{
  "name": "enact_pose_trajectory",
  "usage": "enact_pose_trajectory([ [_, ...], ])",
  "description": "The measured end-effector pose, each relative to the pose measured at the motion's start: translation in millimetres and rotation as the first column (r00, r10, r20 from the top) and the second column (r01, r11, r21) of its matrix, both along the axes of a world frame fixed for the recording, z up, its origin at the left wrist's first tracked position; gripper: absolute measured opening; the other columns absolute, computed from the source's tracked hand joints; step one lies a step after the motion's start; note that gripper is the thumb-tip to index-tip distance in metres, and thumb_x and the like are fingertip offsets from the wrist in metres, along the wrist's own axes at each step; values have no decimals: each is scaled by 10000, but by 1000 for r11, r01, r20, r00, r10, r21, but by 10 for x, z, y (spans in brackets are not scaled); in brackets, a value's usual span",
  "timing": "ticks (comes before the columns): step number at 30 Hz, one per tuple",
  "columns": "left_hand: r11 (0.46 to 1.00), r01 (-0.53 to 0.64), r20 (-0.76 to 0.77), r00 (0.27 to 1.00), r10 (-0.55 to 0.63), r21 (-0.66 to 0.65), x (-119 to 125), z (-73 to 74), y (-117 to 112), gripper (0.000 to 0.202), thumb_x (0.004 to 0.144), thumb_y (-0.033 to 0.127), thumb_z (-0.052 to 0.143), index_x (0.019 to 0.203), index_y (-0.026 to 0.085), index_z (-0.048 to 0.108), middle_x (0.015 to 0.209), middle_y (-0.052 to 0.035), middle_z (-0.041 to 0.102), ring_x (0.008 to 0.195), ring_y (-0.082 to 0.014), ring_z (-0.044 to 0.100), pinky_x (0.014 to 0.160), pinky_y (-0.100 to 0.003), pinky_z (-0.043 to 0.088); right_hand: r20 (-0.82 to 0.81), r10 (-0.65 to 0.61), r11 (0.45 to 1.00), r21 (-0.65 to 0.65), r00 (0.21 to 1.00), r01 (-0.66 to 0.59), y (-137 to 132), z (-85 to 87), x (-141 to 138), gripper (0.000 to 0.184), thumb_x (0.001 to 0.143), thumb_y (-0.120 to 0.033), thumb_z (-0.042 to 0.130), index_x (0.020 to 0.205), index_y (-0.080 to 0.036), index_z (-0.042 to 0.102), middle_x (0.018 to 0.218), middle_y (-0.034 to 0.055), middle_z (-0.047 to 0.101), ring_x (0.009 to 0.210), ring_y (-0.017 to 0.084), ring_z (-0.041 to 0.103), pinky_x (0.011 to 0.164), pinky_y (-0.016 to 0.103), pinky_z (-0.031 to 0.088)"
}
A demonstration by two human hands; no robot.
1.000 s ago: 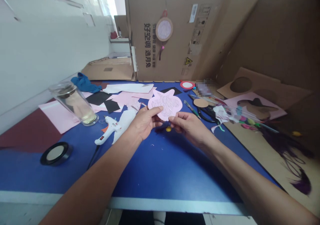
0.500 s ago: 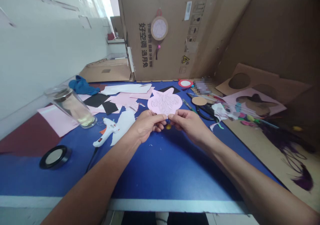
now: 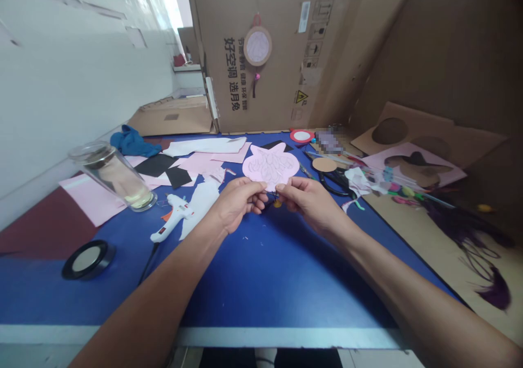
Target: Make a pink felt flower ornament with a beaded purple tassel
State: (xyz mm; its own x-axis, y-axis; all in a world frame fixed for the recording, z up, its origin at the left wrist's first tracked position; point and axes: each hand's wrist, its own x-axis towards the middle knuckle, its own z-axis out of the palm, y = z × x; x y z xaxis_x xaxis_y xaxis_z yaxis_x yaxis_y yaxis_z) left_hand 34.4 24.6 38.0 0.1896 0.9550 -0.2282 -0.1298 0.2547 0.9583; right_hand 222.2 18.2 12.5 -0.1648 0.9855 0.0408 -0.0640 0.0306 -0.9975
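Observation:
A pink paper cutout [image 3: 270,164] with a scalloped outline and a pencil-like drawing on its face is held up above the blue table. My left hand [image 3: 244,200] pinches its lower edge between thumb and fingers. Close beside it, my right hand [image 3: 301,196] grips the same lower edge from the other side. A small yellow piece [image 3: 278,203] hangs on a dark cord below the cutout, by my right fingertips. How the cord joins the paper is hidden by my fingers.
Left of my hands lie a white glue gun [image 3: 174,218], a glass jar [image 3: 118,177] with liquid and a roll of black tape [image 3: 89,259]. Scissors [image 3: 330,185] and craft scraps lie to the right. A large cardboard box [image 3: 281,57] stands behind.
The cutout has shifted very slightly right and tips back a little more. Both hands keep their pinch on it. The camera view has moved slightly.

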Motion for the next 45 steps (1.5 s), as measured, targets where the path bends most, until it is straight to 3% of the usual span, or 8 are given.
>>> enact_pose_trajectory([
  [12, 998, -31, -70, 997, 34, 49, 52, -12, -32, 213, 896, 84, 729, 704, 155, 669, 664, -31, 720, 530, -92, 621, 506, -214, 476, -57, 28, 998, -50, 998, -31, -4, -37, -25, 393, 784, -534, 867, 703, -209, 662, 642, -19, 609, 561, 115, 455, 555, 320, 292],
  [21, 988, -33, -201, 978, 64, 153, 100, -80, -35, 187, 905, 113, 728, 722, 147, 705, 695, -34, 743, 530, -93, 620, 515, -222, 486, -103, -26, 997, -76, 994, 19, -7, -48, -84, 301, 699, -406, 889, 690, -206, 665, 620, -35, 582, 556, 99, 395, 554, 321, 229],
  [30, 982, -61, -156, 984, 90, 179, 91, -51, -38, 157, 873, 139, 753, 728, 161, 696, 699, -40, 744, 557, -103, 616, 529, -234, 484, -245, 53, 989, -121, 968, -85, -42, 0, -25, 325, 729, -446, 891, 734, -190, 692, 743, 14, 669, 593, 104, 452, 563, 297, 292],
  [38, 979, -53, -186, 978, 90, 196, 107, -87, -41, 155, 876, 147, 755, 725, 151, 717, 703, -51, 747, 550, -112, 620, 534, -245, 493, -133, 14, 998, -56, 991, -22, 1, -68, -73, 287, 731, -395, 859, 687, -211, 642, 622, -35, 557, 565, 107, 372, 562, 327, 244],
  [45, 981, -25, -180, 982, 60, 194, 105, -98, -40, 135, 875, 169, 751, 744, 140, 741, 705, -44, 735, 553, -106, 615, 522, -229, 483, -74, -3, 1000, 3, 997, 3, -13, -73, -74, 306, 770, -447, 838, 760, -204, 654, 668, -35, 562, 593, 110, 347, 576, 329, 217],
])
